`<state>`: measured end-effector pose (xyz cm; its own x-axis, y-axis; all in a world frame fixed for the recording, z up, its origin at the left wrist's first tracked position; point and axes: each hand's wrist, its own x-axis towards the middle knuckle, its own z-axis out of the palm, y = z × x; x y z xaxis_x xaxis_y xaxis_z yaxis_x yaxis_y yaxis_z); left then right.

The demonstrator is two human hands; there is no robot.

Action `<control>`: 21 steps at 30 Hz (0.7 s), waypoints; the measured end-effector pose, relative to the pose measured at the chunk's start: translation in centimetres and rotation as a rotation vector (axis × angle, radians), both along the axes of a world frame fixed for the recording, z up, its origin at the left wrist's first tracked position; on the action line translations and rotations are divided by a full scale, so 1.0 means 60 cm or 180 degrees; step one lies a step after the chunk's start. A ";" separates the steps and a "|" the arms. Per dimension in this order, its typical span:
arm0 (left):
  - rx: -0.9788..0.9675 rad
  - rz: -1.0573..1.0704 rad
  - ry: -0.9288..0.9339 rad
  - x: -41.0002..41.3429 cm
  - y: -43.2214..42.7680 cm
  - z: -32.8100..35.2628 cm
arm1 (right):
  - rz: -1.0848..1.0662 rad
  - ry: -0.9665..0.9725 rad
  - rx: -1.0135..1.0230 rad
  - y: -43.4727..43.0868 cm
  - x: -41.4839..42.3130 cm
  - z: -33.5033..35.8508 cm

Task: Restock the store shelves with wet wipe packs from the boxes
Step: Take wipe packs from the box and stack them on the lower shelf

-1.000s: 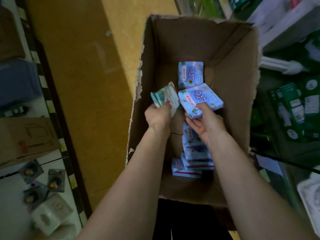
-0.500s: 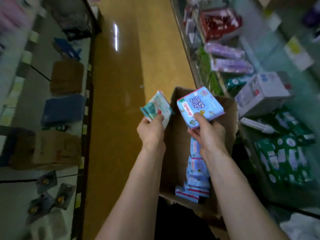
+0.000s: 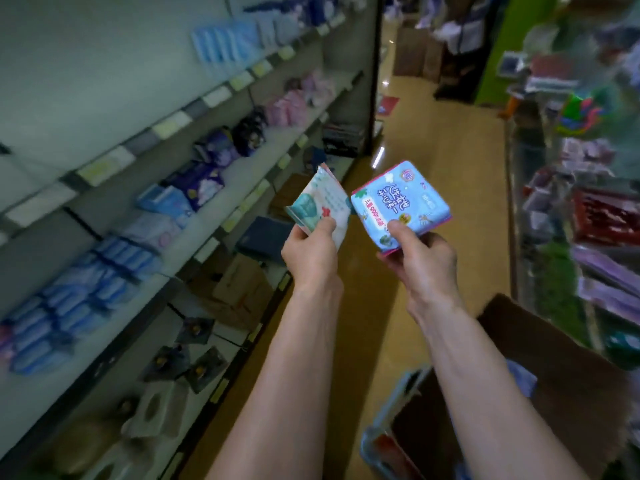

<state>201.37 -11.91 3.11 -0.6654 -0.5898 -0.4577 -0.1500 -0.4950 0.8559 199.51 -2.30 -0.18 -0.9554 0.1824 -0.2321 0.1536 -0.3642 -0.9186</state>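
My left hand (image 3: 309,255) grips a white-and-teal wet wipe pack (image 3: 320,204) by its lower edge, held up over the aisle. Beside it my right hand (image 3: 420,258) holds a light-blue wet wipe pack with pink trim (image 3: 398,201), thumb on its face. The two packs nearly touch. The cardboard box (image 3: 561,355) lies at the lower right, mostly behind my right forearm. The store shelves (image 3: 194,237) run along the left, with blue and purple packs on them.
Brown cardboard boxes (image 3: 239,292) and tissue boxes (image 3: 156,410) sit on the low left shelves. A second shelf unit with mixed goods (image 3: 595,220) lines the right side. The yellow aisle floor (image 3: 440,174) runs ahead between them.
Both hands lifted the two packs out of the box and up to chest height. My view swung up and left from the box toward the left shelves.
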 end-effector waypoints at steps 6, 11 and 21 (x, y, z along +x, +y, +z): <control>0.0069 0.0528 0.0301 0.007 -0.185 0.038 | 0.0642 0.0149 -0.0081 -0.186 -0.019 0.038; -0.0028 0.0962 0.0575 0.012 -0.349 0.059 | 0.0938 0.0259 -0.0312 -0.354 -0.023 0.068; -0.0093 0.1816 0.0926 0.043 -0.582 0.074 | 0.1681 0.0370 -0.0450 -0.596 -0.024 0.097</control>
